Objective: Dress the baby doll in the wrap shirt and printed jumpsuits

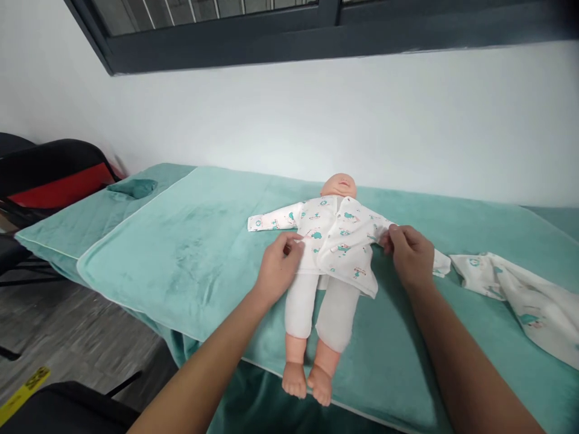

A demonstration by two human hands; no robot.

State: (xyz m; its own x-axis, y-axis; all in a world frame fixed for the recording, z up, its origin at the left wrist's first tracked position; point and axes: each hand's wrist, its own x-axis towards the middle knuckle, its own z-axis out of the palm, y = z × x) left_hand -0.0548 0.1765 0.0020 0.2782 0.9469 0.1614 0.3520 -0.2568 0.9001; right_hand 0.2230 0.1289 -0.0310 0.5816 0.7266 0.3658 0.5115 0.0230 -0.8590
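A baby doll (338, 185) lies on its back, feet toward me. It wears a white baby shirt (337, 241) with small green and red prints, open at the lower front, over white leggings (301, 306). Its bare feet point at the near edge. My left hand (281, 262) is closed at the shirt's left side, thumb and fingertips pinching the cloth there. With its fingers closed, my right hand (411, 253) grips the sleeve on the right, whose cuff sticks out beyond the hand. The other sleeve (275, 219) lies stretched out to the left.
Matching printed baby pants (529, 295), partly cut off by the frame, lie at the right. A green cover (181, 259) drapes the bed, which has a face hole (132, 188) at the left. Behind stands a white wall (271, 120); black chairs (58, 172) are at the left.
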